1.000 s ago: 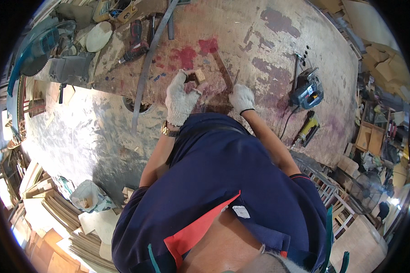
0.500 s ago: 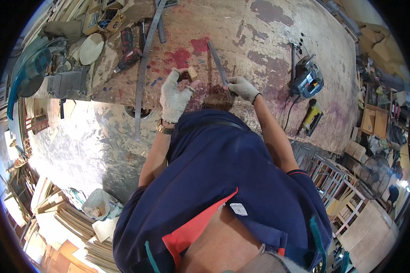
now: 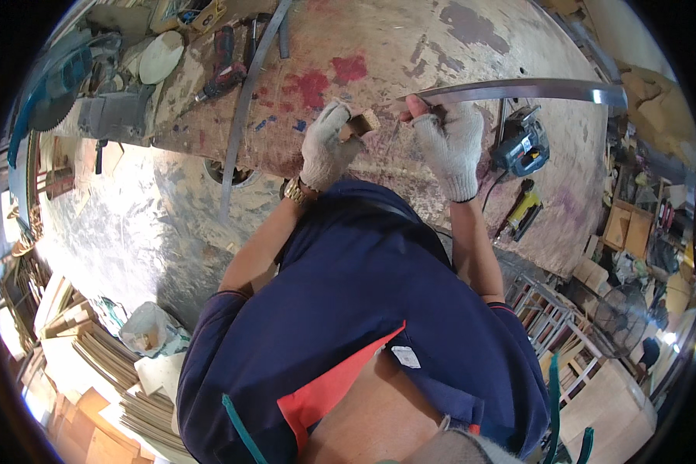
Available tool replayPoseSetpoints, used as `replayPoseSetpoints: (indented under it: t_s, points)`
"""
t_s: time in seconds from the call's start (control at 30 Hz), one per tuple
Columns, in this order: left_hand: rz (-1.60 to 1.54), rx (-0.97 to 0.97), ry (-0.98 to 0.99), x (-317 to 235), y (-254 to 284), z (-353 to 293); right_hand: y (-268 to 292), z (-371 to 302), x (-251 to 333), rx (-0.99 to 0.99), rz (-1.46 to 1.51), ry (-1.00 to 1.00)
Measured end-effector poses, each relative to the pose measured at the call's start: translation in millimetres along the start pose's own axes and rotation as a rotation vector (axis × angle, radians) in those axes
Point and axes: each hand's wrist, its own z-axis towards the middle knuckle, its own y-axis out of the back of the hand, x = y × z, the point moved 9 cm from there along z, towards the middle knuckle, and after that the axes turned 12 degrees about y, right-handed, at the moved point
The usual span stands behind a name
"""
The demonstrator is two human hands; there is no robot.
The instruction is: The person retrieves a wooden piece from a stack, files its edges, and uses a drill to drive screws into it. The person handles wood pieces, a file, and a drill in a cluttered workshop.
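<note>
My left hand (image 3: 329, 148), in a whitish knit work glove with bare fingertips, is closed around a small wooden block (image 3: 366, 121) over the workbench (image 3: 394, 158). The block's pale end faces right. To the right, my right hand (image 3: 452, 145), gloved alike, grips one end of a long, thin, shiny metal strip (image 3: 518, 90). This strip reaches out to the right above the bench, passing over the cordless-looking tools' far side. Its kind is not clear. The block and the strip are apart.
Left on the bench lie a long metal ruler (image 3: 245, 104) overhanging the near edge and a red-black drill (image 3: 224, 69). A circular-bladed saw (image 3: 54, 100) stands at far left. Right are a blue jigsaw (image 3: 524, 145) and a yellow-green tool (image 3: 523, 210). Stacked boards (image 3: 104, 356) lie lower left.
My right hand has moved right and turned, swinging the metal strip from pointing away to pointing right. My left hand has shifted slightly right with the block.
</note>
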Motion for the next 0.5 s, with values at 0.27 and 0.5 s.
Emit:
replayPoseSetpoints:
  t_s: [0.27, 0.5]
  points:
    - [-0.036, 0.040, -0.023, -1.7, -3.5, -1.1, -20.7, -3.5, 6.4, 0.076, -0.239, 0.213]
    - [-0.027, 0.066, 0.010, 1.0, -5.9, -2.8, -30.9, -7.0, 12.4, 0.140, -0.332, 0.247]
